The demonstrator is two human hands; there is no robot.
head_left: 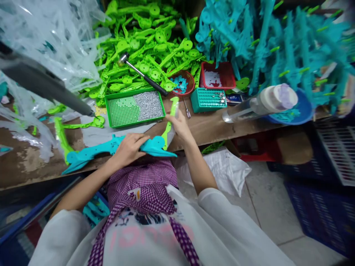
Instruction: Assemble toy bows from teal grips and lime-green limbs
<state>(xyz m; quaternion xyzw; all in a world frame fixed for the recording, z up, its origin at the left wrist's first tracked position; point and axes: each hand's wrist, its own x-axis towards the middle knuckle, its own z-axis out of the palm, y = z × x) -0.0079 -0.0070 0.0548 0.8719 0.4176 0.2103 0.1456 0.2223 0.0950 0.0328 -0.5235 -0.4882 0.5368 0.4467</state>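
My left hand [129, 147] presses down on a long teal plastic part [91, 152] that lies along the front edge of the wooden workbench [210, 125]. My right hand [179, 125] grips a bright green plastic arm piece [171, 118], held upright with its lower end against the teal part's round right end [158, 142]. A green tray [135, 108] of small silver screws sits just behind both hands.
A hammer [141, 74] lies on a heap of green parts [144, 40]. Teal parts [266, 40] pile at the back right. A red bowl [183, 83], red tray [217, 75], teal box [208, 99], screwdriver [186, 109] and a lying bottle [257, 103] stand nearby. Blue crates [324, 207] are on the floor.
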